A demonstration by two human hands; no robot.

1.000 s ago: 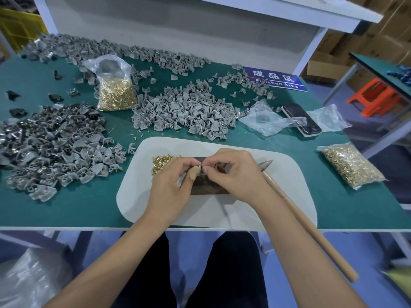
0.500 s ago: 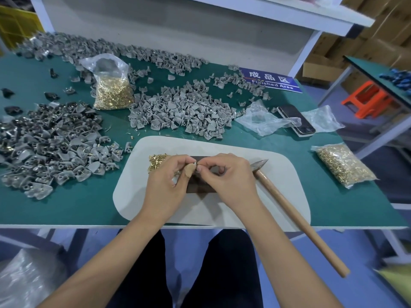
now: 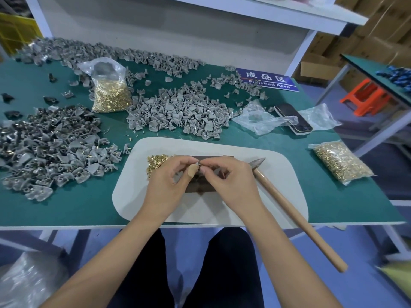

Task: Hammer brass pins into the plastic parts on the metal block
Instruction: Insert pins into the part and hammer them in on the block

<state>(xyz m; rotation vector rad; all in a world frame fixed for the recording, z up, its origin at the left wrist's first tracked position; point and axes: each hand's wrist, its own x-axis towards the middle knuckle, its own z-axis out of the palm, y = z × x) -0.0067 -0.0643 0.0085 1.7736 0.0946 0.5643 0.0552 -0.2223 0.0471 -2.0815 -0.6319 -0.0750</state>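
A dark metal block (image 3: 201, 186) lies on a white mat (image 3: 138, 196) at the table's front edge. Above the block my left hand (image 3: 165, 185) pinches a small grey plastic part (image 3: 197, 163). My right hand (image 3: 231, 183) meets it fingertip to fingertip and pinches something tiny at the part; whether that is a brass pin I cannot tell. A small heap of loose brass pins (image 3: 155, 162) sits on the mat left of the block. The hammer (image 3: 287, 207) lies on the mat to the right, head by my right hand, wooden handle over the table edge.
Heaps of grey plastic parts lie left (image 3: 46, 147) and centre (image 3: 178, 112). A bag of brass pins (image 3: 110, 94) stands behind, another bag (image 3: 340, 162) right. A phone (image 3: 293, 118), clear bags (image 3: 260, 118) and a blue sign (image 3: 266, 80) lie further back.
Both hands have stayed over the block with fingertips together; only small finger movement shows. The camera view has shifted slightly. The hammer has not moved.
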